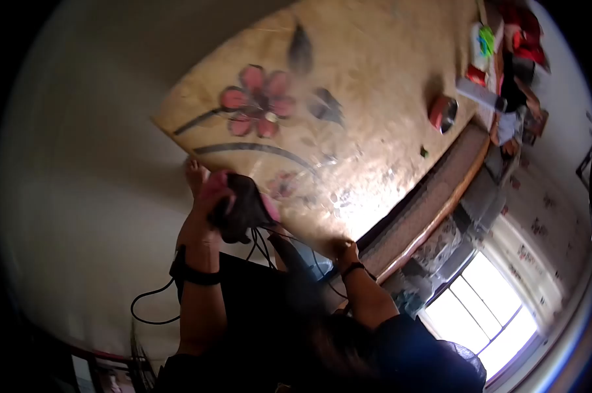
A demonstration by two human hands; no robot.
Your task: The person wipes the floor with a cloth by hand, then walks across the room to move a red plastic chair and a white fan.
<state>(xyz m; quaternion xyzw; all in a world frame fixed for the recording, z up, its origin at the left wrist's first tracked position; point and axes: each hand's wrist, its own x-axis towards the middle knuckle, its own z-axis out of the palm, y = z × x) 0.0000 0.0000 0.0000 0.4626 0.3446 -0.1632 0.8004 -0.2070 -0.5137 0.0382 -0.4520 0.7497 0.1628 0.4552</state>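
Observation:
My left hand [215,204] is closed round a dark and pink cloth [240,208], which hangs beside the near left edge of a tan table [374,85] painted with red flowers. Black cables dangle just below the cloth. At the table's near corner, my right hand [348,254] has its fingers bent against the edge; they are dark and small in view. Each wrist wears a black band.
A red and silver round container [444,114] stands toward the table's right side, near a small green bit [424,152]. Beyond are a grey box [481,93], a cushioned seat [433,190], another person [515,98] and a bright window [482,308].

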